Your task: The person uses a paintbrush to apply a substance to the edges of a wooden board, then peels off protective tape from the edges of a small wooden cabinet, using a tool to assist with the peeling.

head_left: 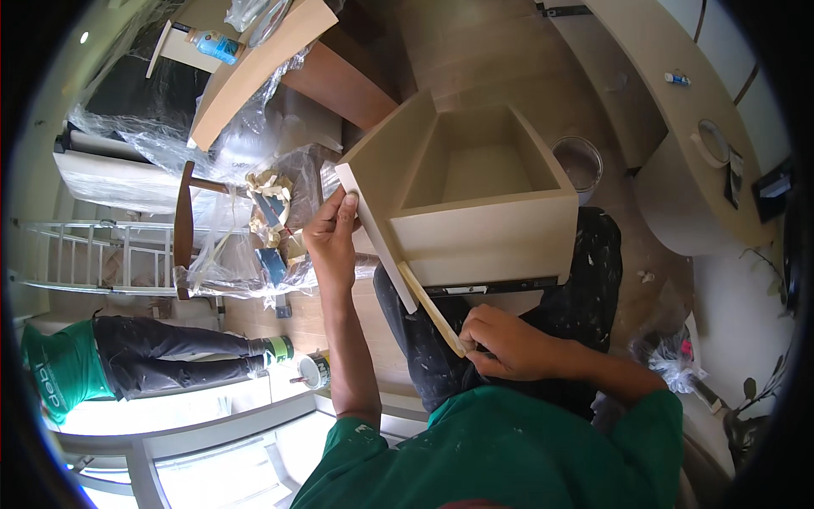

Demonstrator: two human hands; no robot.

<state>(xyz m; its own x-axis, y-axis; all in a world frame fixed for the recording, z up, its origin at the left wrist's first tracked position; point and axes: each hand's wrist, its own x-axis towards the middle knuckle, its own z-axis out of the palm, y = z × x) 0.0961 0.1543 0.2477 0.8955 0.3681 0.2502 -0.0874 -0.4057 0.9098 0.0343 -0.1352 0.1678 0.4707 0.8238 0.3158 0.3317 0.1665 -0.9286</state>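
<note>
A beige wooden drawer (483, 246) rests tilted across my knees, with its hollow box facing up and a dark slide rail along its lower side. My left hand (332, 233) grips the edge of the drawer's front panel, thumb on the narrow white edge. Between the fingers of my right hand (509, 341) is the free end of a pale yellow strip of masking tape (435, 312). The strip runs up to the corner where the front panel meets the drawer's side. Whether its far end still sticks there I cannot tell.
A bucket (578, 163) stands beyond the drawer. Crumpled paper (270, 195) lies on a plastic-wrapped chair at left, near a metal ladder (93, 256). Another person (161, 356) in a green shirt is at far left beside a paint can (315, 371). A curved counter (670, 102) borders the right.
</note>
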